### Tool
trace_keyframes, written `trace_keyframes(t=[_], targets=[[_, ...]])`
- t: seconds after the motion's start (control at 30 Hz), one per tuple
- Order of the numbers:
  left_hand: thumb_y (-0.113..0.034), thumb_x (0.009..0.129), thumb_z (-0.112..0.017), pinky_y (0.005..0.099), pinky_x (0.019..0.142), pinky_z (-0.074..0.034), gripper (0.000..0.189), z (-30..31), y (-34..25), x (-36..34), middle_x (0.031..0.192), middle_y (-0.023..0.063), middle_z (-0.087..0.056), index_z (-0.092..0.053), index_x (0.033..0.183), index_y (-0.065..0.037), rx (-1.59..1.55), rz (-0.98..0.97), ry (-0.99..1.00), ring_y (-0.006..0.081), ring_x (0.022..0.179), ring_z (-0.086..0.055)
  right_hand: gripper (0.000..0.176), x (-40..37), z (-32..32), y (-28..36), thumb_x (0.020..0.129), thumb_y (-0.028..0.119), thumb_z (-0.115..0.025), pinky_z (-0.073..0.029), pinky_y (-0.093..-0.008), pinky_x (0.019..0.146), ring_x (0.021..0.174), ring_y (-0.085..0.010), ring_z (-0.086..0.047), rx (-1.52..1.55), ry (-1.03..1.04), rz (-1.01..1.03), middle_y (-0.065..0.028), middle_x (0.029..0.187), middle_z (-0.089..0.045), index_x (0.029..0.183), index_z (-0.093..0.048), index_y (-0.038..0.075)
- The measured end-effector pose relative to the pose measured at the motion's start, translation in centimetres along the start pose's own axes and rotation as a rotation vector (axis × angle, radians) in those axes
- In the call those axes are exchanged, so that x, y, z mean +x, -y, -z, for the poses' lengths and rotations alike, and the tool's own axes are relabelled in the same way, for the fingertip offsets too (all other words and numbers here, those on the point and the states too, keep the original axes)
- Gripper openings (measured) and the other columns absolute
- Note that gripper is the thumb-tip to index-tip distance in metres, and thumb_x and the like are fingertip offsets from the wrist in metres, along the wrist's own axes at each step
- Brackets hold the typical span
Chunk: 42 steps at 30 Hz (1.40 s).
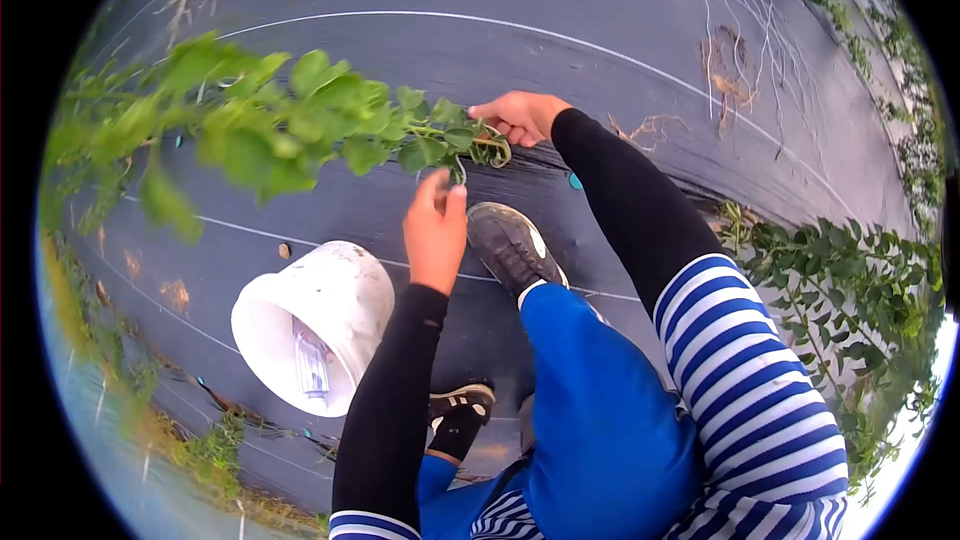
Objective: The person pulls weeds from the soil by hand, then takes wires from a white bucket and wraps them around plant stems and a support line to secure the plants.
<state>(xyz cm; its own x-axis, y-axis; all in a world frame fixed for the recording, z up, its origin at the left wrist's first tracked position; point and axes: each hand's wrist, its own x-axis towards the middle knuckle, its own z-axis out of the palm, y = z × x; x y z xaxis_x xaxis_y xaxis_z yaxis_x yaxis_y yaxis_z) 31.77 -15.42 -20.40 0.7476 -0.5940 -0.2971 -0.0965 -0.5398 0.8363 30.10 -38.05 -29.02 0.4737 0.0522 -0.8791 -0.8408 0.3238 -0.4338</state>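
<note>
A leafy green plant stretches from the left to the centre, its near leaves blurred. At its base, on the right, my right hand is closed with bent fingers around or against the stems; what lies inside the fingers is hidden. Just below the base, my left hand points up toward the leaves, thumb and index finger a little apart. A thin pale loop shows beside the left fingertips, among the stems.
A white bucket lies tipped on its side at lower left, with a clear plastic object inside. Black ground sheet with white lines spreads around. More plants stand at right; dry roots lie at upper right. My shoe is below the plant base.
</note>
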Motion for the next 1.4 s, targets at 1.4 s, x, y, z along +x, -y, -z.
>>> trace_keyframes(t=[1.4], targets=[[-0.017, 0.087, -0.054, 0.0232, 0.035, -0.031, 0.016, -6.7, -0.5, 2.1, 0.054, 0.0035, -0.049, -0.053, 0.089, -0.001, -0.687, 0.225, -0.49, 0.0081, 0.039, -0.042, 0.029, -4.3, -1.7, -10.4, 0.086, 0.025, -0.036, -0.03, -0.0239, 0.043, 0.052, -0.0109, -0.041, 0.842, 0.054, 0.494, -0.0016, 0.065, -0.048, 0.086, -0.055, 0.004]])
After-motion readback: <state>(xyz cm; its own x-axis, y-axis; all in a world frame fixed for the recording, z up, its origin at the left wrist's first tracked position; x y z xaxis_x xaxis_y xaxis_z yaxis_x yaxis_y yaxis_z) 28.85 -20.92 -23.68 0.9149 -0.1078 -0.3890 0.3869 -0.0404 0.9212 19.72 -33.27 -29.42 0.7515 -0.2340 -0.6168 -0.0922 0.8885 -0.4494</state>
